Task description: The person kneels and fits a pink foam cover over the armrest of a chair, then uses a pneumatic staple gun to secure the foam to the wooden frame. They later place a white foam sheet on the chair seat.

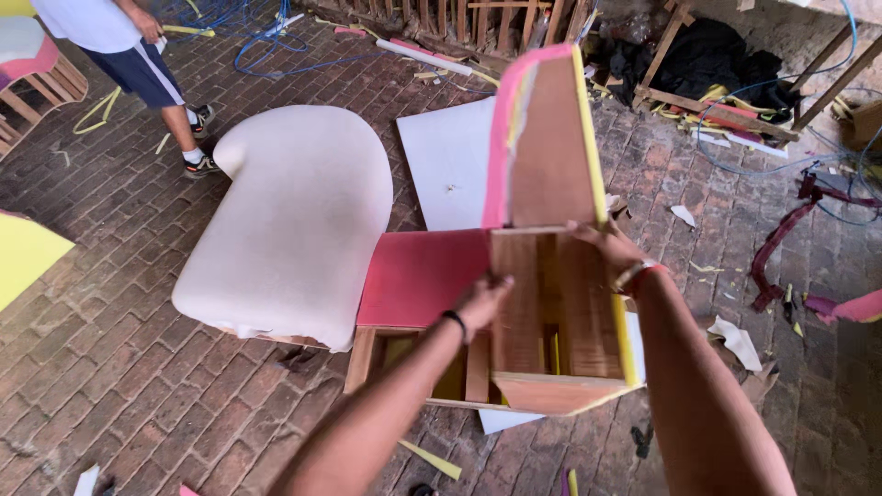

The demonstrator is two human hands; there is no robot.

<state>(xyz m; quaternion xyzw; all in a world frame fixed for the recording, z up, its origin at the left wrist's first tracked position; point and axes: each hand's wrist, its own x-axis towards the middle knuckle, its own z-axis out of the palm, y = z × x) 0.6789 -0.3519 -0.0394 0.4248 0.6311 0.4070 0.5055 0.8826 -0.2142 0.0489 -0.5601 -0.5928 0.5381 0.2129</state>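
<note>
I hold a wooden sofa arm frame (551, 303) up in front of me, edged with pink and yellow foam. My left hand (480, 303) grips its left side and my right hand (606, 246) grips its right edge near the middle. Under it lies a wooden seat frame with a pink foam pad (418, 276). To the left lies a white upholstered cushion piece (285, 220) on the brick floor.
Another person (138, 55) stands at the top left by blue hoses. A white board (450, 161) lies behind the frame. Wooden frames, black cloth and foam scraps litter the back and right. A yellow foam sheet (23, 257) lies at the left edge.
</note>
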